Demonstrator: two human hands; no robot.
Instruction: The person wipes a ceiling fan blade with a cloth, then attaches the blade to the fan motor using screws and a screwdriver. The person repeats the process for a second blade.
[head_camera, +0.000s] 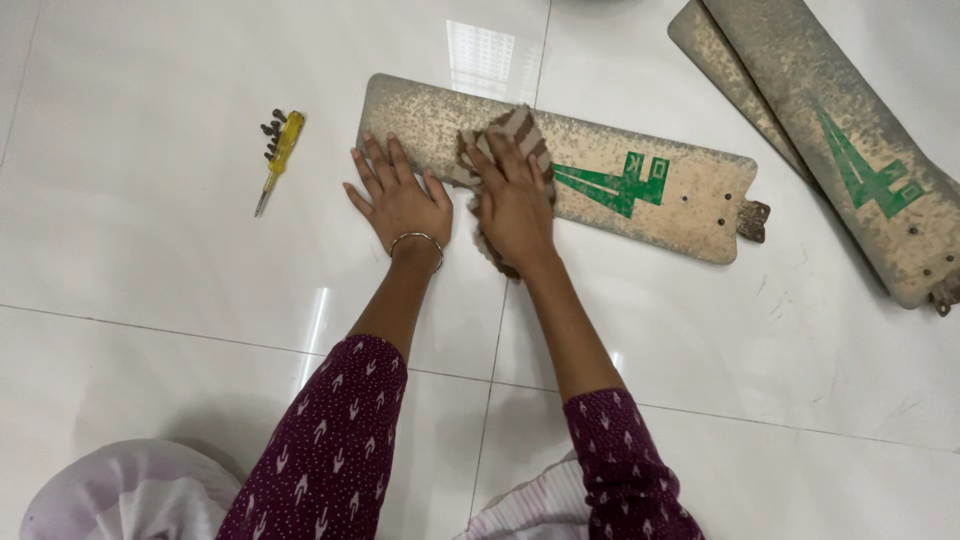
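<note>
On the white tiled floor (200, 300), the right hand (515, 200) presses a brown striped cloth (515, 128) onto the dusty beige metal fan blade (600, 185), fingers closed over it, left hand (400, 200) flat and open beside; grime remains throughout.

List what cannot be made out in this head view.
- Striped brown cloth: mostly hidden under the right hand.
- Dusty beige fan blade: middle covered by the cloth and both hands.
- Two more dusty fan blades: cut off by the top and right edges.
- Small dark screws beside the yellow screwdriver: too small to count.
</note>
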